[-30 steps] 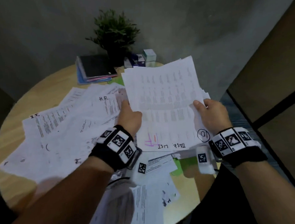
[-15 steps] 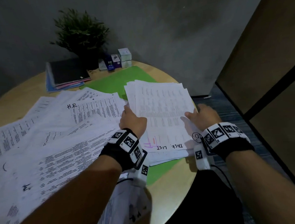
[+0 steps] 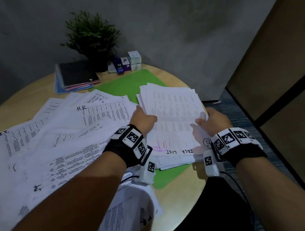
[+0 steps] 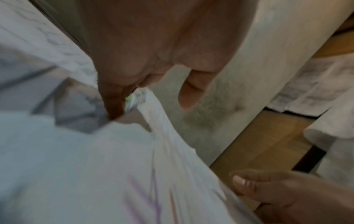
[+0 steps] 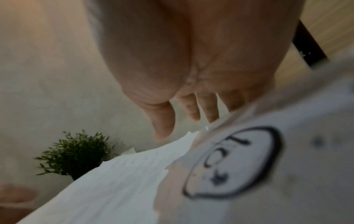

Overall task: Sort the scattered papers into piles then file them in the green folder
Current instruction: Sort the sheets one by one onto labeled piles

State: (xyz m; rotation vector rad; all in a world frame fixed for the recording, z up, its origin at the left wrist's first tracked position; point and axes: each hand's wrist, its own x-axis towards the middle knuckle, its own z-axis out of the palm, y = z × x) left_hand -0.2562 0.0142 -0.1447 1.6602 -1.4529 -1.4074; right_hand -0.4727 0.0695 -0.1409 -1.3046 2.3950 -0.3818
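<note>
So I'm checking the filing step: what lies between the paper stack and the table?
In the head view, the green folder lies flat on the table, under the paper stack that both hands hold.

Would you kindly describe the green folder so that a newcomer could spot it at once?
Start at the round wooden table and look to its right half, in front of the potted plant. The green folder lies flat there, partly under the stack of papers held by both hands. It is the only bright green sheet among white pages.
</note>
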